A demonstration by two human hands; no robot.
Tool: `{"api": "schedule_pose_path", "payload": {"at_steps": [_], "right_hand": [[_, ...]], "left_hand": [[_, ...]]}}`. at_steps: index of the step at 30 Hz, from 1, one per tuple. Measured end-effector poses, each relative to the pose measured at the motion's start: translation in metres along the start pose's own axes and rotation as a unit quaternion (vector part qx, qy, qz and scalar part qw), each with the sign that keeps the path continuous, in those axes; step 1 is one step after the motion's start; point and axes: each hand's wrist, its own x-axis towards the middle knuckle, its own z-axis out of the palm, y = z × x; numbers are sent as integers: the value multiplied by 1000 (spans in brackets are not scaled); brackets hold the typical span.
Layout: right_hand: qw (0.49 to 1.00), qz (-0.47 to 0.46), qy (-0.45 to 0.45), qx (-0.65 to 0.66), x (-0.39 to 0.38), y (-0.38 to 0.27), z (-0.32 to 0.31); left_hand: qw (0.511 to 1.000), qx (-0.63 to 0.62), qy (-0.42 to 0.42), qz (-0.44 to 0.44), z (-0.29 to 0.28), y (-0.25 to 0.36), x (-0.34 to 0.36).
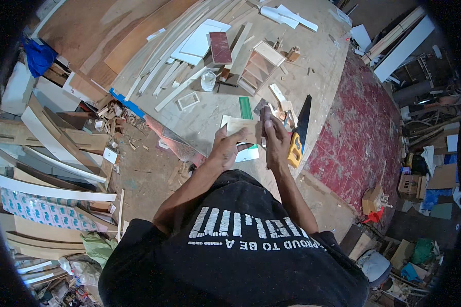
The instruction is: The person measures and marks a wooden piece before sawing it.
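Observation:
My left hand (pixel 228 147) grips a thin, pale wood piece (pixel 234 124) by its near edge, thumb on top, over the front of the workbench. In my right hand (pixel 277 140) is a dark brown block (pixel 265 115), held upright against the right end of the wood piece. My fingers cover part of the block, so its exact kind is unclear. Just right of that hand lies a handsaw (pixel 295 149) with a yellow handle and a dark blade. A green flat strip (pixel 245 108) lies on the bench beyond the wood piece.
On the workbench (pixel 312 56) stand a small wooden case with compartments (pixel 260 69), a clear cup (pixel 208 81) and a maroon block (pixel 220 47). A small frame (pixel 188 101) and long wood strips lie left. A worn red surface (pixel 361 138) is at right; curved boards (pixel 51 190) stack at left.

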Motion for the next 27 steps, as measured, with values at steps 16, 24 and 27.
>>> {"api": "schedule_pose_path", "payload": {"at_steps": [16,24,27], "right_hand": [[998,-57,-5,6,9,6,-15],[963,-100,-24,-248,81,65,-22],[907,-146,-125,-375,79,103,15]], "left_hand": [[997,3,-41,59,-1,17,0],[996,69,-19,-55,-12,1,-12],[993,69,63,-67,-79,13,10]]}}
